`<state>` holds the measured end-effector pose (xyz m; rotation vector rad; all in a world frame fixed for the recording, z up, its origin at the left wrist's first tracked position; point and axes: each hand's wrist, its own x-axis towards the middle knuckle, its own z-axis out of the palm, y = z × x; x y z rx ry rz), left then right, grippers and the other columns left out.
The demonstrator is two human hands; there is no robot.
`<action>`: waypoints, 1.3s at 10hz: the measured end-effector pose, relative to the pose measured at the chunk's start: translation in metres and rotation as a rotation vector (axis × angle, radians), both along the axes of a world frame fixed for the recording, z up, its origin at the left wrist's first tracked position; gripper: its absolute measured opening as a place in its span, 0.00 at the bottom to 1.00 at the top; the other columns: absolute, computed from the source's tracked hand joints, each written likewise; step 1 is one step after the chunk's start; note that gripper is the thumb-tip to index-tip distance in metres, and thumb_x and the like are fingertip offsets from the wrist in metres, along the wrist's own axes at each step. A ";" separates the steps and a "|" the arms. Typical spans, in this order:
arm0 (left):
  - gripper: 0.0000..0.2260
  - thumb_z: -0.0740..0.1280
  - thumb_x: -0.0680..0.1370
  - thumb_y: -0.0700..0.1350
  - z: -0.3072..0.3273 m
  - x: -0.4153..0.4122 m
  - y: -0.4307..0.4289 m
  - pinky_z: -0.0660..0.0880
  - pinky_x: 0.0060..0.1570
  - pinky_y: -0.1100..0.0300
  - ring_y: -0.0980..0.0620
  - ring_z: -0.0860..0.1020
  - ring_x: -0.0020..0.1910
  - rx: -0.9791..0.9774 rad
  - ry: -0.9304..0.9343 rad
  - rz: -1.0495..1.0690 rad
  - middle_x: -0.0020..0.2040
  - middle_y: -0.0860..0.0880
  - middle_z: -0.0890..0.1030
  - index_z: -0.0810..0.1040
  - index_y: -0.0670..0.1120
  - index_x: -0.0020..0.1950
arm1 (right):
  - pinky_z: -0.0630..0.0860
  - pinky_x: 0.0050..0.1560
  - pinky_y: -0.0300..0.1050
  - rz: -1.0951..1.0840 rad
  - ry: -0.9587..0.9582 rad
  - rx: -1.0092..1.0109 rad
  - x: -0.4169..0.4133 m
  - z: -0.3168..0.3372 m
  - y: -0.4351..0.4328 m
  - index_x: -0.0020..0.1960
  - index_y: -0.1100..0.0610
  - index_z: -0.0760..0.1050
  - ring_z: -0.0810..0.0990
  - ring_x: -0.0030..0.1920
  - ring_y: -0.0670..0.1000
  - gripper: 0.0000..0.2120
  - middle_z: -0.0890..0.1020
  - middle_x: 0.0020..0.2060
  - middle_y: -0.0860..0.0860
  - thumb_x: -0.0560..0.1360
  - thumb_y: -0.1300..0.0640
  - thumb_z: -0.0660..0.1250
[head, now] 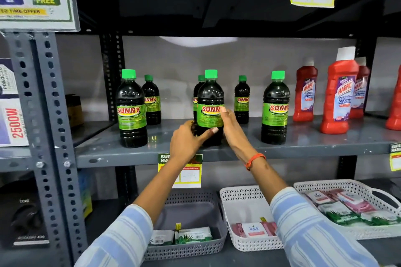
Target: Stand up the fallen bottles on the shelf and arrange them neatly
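Several dark Sunny bottles with green caps stand upright on the grey shelf (pixel 238 149). The middle front bottle (pixel 210 97) is held from both sides: my left hand (pixel 186 141) wraps its lower left, my right hand (pixel 233 130) presses its right side with fingers on the label. Another front bottle (pixel 131 110) stands to the left and a third (pixel 275 110) to the right. Smaller-looking bottles stand behind, at back left (pixel 151 102), right behind the held one (pixel 199 84) and at back right (pixel 242 99). No bottle lies on its side.
Red Harpic bottles (pixel 339 95) stand on the same shelf at the right. Price tags hang from the shelf edges (pixel 188 171). Below are a grey basket (pixel 191 247) and white baskets (pixel 249 245) with packets. A perforated upright post (pixel 50 115) bounds the left.
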<state>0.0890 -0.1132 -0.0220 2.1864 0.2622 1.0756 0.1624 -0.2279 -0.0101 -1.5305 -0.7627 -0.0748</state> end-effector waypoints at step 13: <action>0.32 0.71 0.73 0.57 0.007 -0.115 0.078 0.73 0.43 0.50 0.37 0.78 0.54 0.161 0.252 0.717 0.54 0.38 0.80 0.69 0.34 0.64 | 0.71 0.64 0.54 0.103 -0.338 -0.507 -0.090 0.022 0.125 0.70 0.64 0.64 0.74 0.65 0.62 0.20 0.76 0.65 0.63 0.80 0.57 0.57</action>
